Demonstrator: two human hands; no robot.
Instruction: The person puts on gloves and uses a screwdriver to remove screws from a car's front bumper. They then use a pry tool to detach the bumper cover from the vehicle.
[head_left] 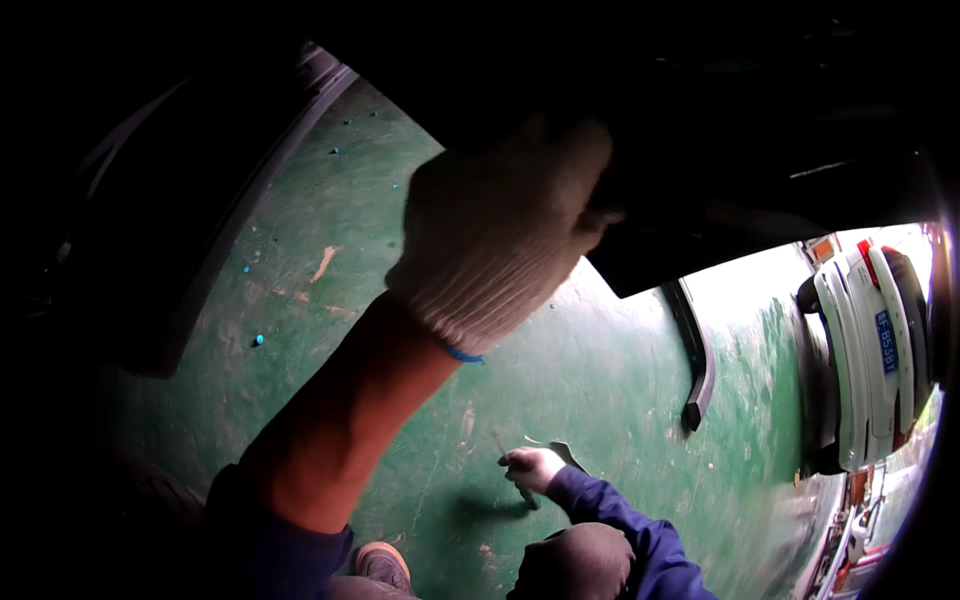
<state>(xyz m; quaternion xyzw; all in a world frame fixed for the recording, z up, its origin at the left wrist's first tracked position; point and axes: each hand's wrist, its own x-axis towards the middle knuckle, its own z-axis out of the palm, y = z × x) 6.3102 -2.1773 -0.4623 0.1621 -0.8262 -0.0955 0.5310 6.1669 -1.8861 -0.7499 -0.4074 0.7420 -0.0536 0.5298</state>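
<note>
My left hand, in a white knitted glove with a blue cuff edge, is raised at the middle against the lower edge of a large dark panel. Its fingers are curled and lie in deep shadow, so what they grip is hidden. Lower down, my right hand, also in a white glove, is closed around a slim tool with a thin shaft. The tool's exact kind is too small to tell. A thin pale piece with a dark curved edge shows just behind that hand.
Small blue plastic pieces lie scattered on the green floor. A long dark trim strip rests to the right. Further right stands a white car. A dark curved body borders the left. My knee and shoe are below.
</note>
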